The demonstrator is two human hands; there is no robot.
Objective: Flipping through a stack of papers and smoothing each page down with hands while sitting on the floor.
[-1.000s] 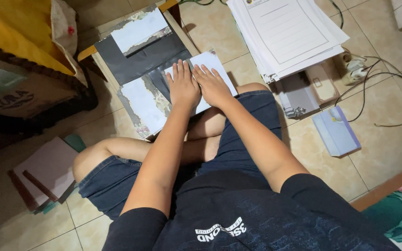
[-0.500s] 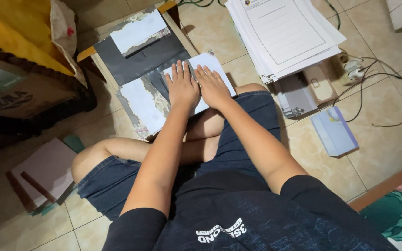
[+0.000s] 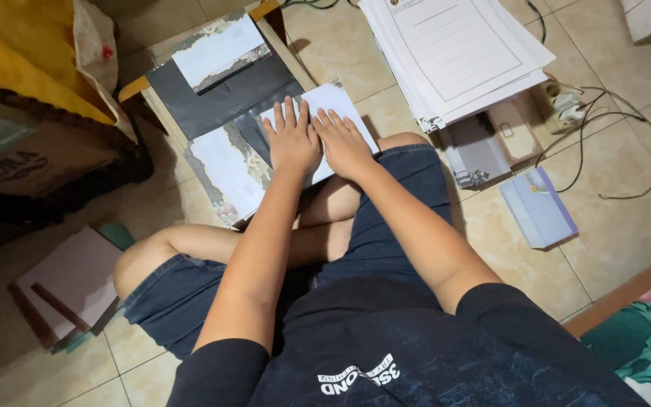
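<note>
White paper sheet (image 3: 333,102) stays pressed flat under left hand (image 3: 290,141) and right hand (image 3: 344,143).

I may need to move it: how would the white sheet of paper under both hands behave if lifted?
The white paper sheet looks thin and flat, so probably light and floppy. The left hand and right hand press it onto the dark board, so it may slide once released.
</note>
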